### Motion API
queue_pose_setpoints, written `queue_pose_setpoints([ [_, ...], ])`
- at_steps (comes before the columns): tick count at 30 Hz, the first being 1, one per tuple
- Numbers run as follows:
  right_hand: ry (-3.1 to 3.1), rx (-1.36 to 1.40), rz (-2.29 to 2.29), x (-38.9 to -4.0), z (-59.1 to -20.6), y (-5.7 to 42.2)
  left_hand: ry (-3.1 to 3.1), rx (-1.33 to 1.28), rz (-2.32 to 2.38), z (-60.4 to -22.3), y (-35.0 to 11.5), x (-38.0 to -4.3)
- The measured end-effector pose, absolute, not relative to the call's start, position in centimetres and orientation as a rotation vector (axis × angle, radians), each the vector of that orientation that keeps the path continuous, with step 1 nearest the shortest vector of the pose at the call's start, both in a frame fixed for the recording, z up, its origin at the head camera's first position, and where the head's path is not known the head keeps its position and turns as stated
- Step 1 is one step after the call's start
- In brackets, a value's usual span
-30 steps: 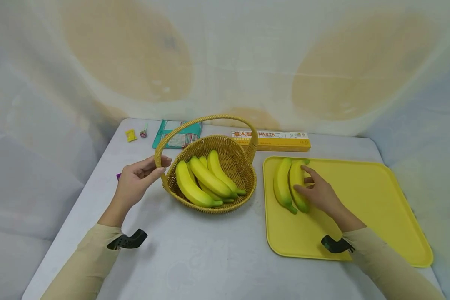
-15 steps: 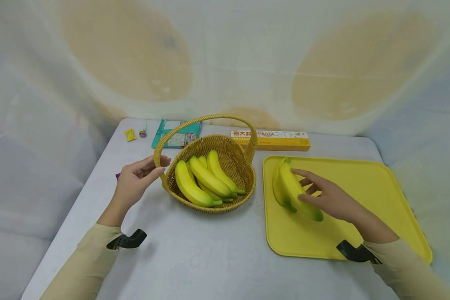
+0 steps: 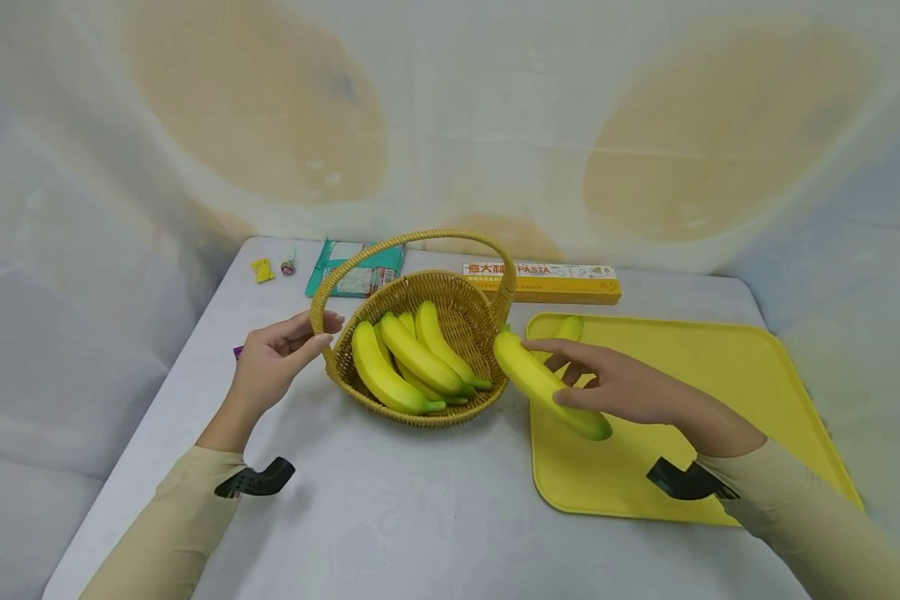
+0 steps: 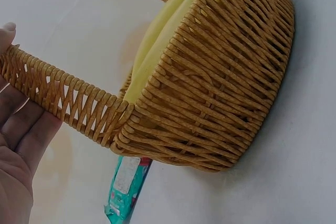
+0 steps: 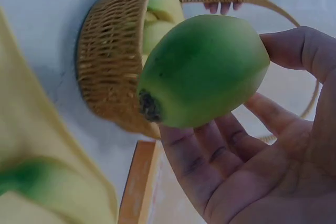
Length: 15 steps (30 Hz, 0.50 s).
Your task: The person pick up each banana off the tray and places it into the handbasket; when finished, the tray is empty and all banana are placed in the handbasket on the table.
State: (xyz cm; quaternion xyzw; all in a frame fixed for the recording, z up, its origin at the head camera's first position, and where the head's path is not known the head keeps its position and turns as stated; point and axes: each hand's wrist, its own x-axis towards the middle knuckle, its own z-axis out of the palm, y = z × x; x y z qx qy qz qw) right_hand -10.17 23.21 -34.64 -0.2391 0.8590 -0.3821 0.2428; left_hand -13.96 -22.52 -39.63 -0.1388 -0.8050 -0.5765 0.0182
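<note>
Between thumb and fingers, my right hand (image 3: pixel 622 383) holds a banana (image 3: pixel 543 387) above the left edge of the yellow tray (image 3: pixel 720 400). Its dark-tipped green end faces the camera in the right wrist view, where the held banana (image 5: pixel 205 72) partly hides the basket. My left hand (image 3: pixel 273 358) grips the left side of the arched handle (image 4: pixel 63 93) of the wicker basket (image 3: pixel 431 417). Several bananas (image 3: pixel 420 358) lie in the basket, stacked to its left side. Another banana (image 3: pixel 570 327) rests on the tray, mostly hidden behind the held one and my right hand.
Behind the basket lie a teal packet (image 3: pixel 360 271) and a yellow-and-white pasta box (image 3: pixel 562 284). A small yellow wrapped candy (image 3: pixel 262 270) and a lollipop (image 3: pixel 288 265) sit at the back left. A purple item (image 3: pixel 237 352) is mostly hidden behind my left hand.
My right hand has lifted one banana off the tray and carried it left toward the basket. The left hand has stayed at the handle, and the basket has not moved.
</note>
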Motion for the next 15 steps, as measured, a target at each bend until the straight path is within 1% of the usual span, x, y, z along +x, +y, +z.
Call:
queue_pose_setpoints([
  [8,2.299,-0.685,-1.031,-14.0,-34.9,19.2,-2.493,-0.444,-1.806,-39.8,-22.6,-14.1],
  [15,2.329,-0.723,-0.936,-17.0,-35.4,14.7,-2.473,-0.463,-1.821,-40.0,-22.8,-14.2],
])
